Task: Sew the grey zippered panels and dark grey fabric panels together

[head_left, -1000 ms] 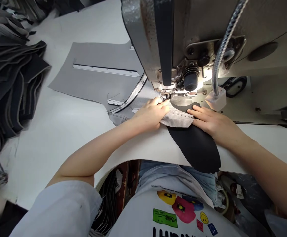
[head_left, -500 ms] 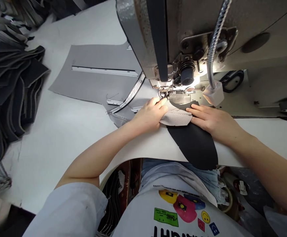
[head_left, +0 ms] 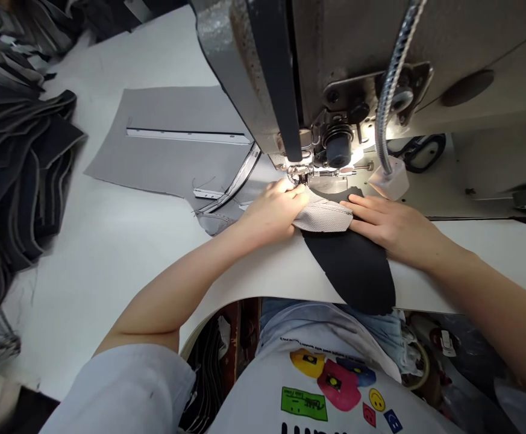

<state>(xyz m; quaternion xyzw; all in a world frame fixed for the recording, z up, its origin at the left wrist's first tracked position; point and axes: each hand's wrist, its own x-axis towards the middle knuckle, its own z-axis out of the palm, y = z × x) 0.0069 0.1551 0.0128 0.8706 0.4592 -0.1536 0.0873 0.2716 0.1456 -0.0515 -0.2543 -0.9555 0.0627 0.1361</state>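
Fabric, pale grey, lies over a black panel by the lit end of the sewing machine. Left hand on the fabric, fingers bunched; pinching or pressing, cannot tell. Right hand flat on the panel, fingers slightly apart.

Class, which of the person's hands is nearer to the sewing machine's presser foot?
Left. The left hand is close beside the presser foot; the right hand lies farther off, to its right.
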